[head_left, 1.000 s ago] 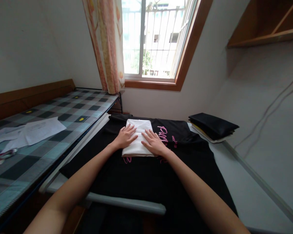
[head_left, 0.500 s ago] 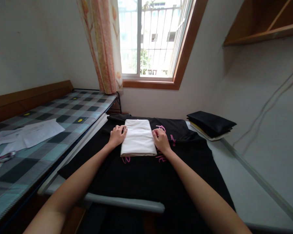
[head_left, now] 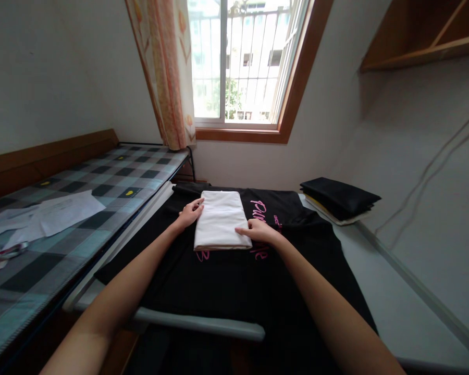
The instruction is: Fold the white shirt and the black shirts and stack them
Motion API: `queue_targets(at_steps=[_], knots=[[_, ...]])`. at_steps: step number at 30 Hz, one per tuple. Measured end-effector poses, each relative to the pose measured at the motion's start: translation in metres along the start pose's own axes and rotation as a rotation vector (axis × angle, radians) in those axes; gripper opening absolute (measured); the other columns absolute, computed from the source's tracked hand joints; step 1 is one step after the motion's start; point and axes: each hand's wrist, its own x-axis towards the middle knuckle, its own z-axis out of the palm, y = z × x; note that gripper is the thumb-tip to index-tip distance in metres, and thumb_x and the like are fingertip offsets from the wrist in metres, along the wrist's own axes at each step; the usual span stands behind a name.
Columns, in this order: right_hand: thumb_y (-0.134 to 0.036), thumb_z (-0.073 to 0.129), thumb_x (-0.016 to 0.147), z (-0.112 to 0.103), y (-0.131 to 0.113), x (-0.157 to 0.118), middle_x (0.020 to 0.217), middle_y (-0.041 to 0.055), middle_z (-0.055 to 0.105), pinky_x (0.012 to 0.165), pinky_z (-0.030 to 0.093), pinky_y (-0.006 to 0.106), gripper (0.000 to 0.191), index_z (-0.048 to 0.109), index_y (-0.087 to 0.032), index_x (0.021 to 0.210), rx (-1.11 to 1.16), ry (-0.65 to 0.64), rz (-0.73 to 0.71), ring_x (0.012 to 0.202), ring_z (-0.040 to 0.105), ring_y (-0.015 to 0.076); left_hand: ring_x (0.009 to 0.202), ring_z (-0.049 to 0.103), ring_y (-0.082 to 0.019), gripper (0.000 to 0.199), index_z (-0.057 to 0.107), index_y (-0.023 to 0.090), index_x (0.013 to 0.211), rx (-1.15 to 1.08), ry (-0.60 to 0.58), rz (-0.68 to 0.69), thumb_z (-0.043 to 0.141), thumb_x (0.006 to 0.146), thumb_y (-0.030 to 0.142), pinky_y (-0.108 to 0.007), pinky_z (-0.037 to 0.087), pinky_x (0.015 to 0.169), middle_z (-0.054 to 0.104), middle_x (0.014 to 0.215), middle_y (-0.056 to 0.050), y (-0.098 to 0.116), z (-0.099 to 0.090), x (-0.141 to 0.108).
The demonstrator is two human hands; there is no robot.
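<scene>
A folded white cloth (head_left: 221,219) lies flat on a spread black garment (head_left: 219,286) with pink lettering. My left hand (head_left: 190,212) is closed on the cloth's upper left edge, thumb on top and the other fingers at its side. On the lower right edge, my right hand (head_left: 260,230) pinches the cloth, its thumb lying over the top and its other fingers partly hidden at the edge.
The black garment covers much of a light table (head_left: 398,302). A stack of folded dark cloths (head_left: 338,198) sits at the table's back right. To the left is a checkered bed (head_left: 82,208) with papers (head_left: 68,212). Beyond the table are a window and a curtain (head_left: 172,78).
My right hand has moved down along the cloth's right edge, and its thumb now lies over the cloth. My left hand has turned slightly and gripped the left edge.
</scene>
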Motion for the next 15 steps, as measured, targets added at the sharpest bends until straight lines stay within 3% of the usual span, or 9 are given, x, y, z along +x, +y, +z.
queue_targets(at_steps=[4, 9, 11, 15], knots=[[-0.050, 0.072, 0.071, -0.001, -0.007, -0.010, 0.109, 0.0124, 0.065, 0.060, 0.051, 0.027, 0.048, 0.055, -0.017, 0.103, 0.231, -0.020, 0.017, 0.082, 0.065, 0.0209, 0.081, 0.063, -0.020, 0.044, 0.070, 0.013, 0.106, -0.301, -0.018, -0.005, 0.067, 0.071, 0.040, -0.034, 0.050, 0.079, 0.071, 0.088, -0.008, 0.006, 0.002, -0.001], [-0.039, 0.079, 0.063, -0.009, -0.007, -0.016, 0.097, 0.0056, 0.064, 0.050, 0.052, 0.026, 0.062, 0.044, -0.022, 0.110, 0.508, -0.188, 0.015, 0.069, 0.065, 0.0175, 0.086, 0.063, -0.020, 0.047, 0.069, 0.013, 0.105, -0.463, 0.016, -0.035, 0.073, 0.064, 0.036, -0.033, 0.051, 0.080, 0.069, 0.095, -0.009, 0.018, -0.001, -0.006], [-0.033, 0.077, 0.064, -0.018, -0.002, -0.013, 0.091, 0.0034, 0.063, 0.050, 0.051, 0.023, 0.056, 0.045, -0.022, 0.109, 0.530, -0.096, 0.005, 0.067, 0.063, 0.0152, 0.084, 0.063, -0.018, 0.056, 0.065, 0.014, 0.113, -0.560, 0.038, -0.054, 0.075, 0.062, 0.034, -0.032, 0.052, 0.078, 0.066, 0.092, -0.007, 0.025, -0.003, -0.008], [-0.024, 0.065, 0.070, -0.038, 0.018, 0.000, 0.089, 0.0021, 0.062, 0.055, 0.050, 0.021, 0.049, 0.047, -0.021, 0.116, 0.655, 0.294, 0.000, 0.067, 0.060, 0.0121, 0.075, 0.060, -0.012, 0.088, 0.037, 0.027, 0.142, -0.692, 0.128, -0.096, 0.075, 0.062, 0.024, -0.029, 0.053, 0.073, 0.056, 0.084, 0.002, 0.039, 0.005, -0.017]])
